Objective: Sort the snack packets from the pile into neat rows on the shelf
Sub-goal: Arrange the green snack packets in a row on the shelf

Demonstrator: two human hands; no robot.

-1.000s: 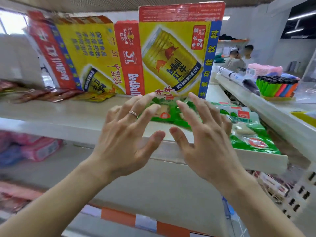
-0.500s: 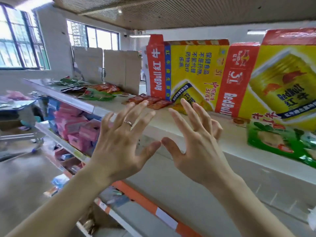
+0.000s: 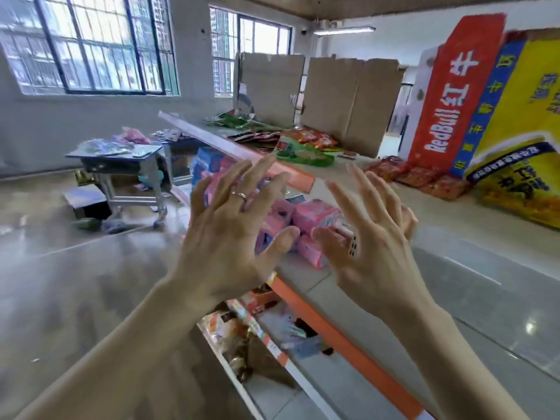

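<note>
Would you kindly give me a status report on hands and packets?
Left hand and right hand open, holding nothing. Snack packets heaped on top shelf, untouched. No obstacle seen between.

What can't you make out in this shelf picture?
Head view only.
Pink packs: partly hidden behind left hand and right hand.
Red Bull box: cut off by the right edge.
Far pile: too small and blurred to count.

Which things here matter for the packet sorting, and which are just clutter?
Job: mixed packet pile, green packet, red packets, top shelf, left hand, right hand (both empty).
Lying about: Red Bull cartons, cardboard sheets, pink packs, small table.
</note>
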